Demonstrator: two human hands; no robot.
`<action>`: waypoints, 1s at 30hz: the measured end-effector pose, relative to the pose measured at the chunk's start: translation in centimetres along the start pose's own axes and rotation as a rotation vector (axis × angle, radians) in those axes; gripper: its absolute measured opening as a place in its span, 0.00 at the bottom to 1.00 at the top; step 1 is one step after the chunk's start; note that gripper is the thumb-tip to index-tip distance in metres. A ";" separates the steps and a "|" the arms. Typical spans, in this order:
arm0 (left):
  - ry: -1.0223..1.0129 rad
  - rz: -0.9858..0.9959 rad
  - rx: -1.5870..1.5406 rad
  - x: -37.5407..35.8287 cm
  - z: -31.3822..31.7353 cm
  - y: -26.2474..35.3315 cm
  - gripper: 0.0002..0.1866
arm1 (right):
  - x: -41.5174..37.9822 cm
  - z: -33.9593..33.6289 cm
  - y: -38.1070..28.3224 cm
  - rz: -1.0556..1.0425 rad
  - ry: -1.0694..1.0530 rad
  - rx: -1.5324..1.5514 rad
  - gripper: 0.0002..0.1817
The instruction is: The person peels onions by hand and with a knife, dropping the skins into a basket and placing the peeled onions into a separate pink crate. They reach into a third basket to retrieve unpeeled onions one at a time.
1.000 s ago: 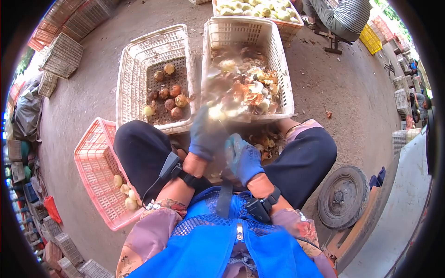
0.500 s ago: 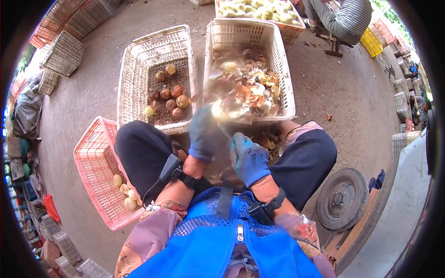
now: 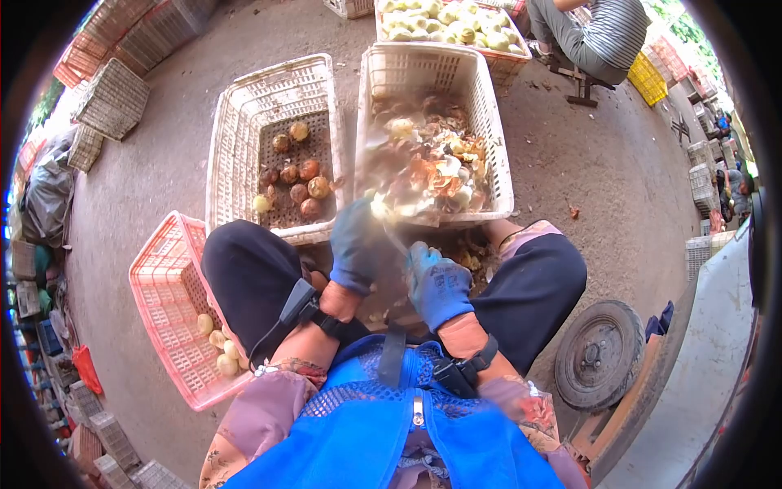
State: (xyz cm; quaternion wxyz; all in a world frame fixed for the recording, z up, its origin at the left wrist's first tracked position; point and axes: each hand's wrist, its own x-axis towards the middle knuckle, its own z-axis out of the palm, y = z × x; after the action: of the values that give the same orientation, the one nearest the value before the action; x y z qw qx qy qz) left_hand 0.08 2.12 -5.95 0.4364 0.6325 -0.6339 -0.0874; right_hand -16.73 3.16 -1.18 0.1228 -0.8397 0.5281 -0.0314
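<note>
My left hand (image 3: 356,247), in a blue-grey glove, is closed around a pale onion (image 3: 381,207), smeared by motion, at the near edge of the white crate of onion skins (image 3: 502,163). My right hand (image 3: 438,284), in a blue glove, is closed on a thin blade-like tool (image 3: 397,240) that points at the onion. The blur hides the tool's exact shape. Several brown unpeeled onions (image 3: 309,169) lie in the white crate on the left (image 3: 218,155). Peeled onions (image 3: 229,364) rest in the pink crate (image 3: 167,383) beside my left knee.
A crate of pale onions (image 3: 456,23) stands beyond the skins crate. At the upper right a person (image 3: 607,41) sits on a low stool. A wheel (image 3: 599,355) lies right of my knee, near a metal panel (image 3: 700,350). Stacked crates (image 3: 114,98) stand upper left.
The crates appear slightly lower in the view. Both hands remain close together at the skins crate, and my right hand has shifted slightly down.
</note>
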 end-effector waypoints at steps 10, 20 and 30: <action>0.030 -0.437 -0.439 0.1 2.4 -0.7 0.09 | 0.6 1.0 0.8 0.099 0.034 -0.144 0.10; -0.009 -0.006 0.115 0.8 1.1 1.2 0.15 | 0.9 0.7 2.6 0.120 0.081 0.303 0.08; -0.036 -0.190 -0.184 0.8 3.1 0.6 0.14 | 1.7 1.9 3.1 0.213 0.057 0.494 0.08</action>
State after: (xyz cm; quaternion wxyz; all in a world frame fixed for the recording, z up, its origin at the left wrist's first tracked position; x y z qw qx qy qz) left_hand -2.22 0.19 -7.06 0.4708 0.6454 -0.5683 -0.1974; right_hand -18.35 0.70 -3.87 0.3115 -0.7229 0.5929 -0.1699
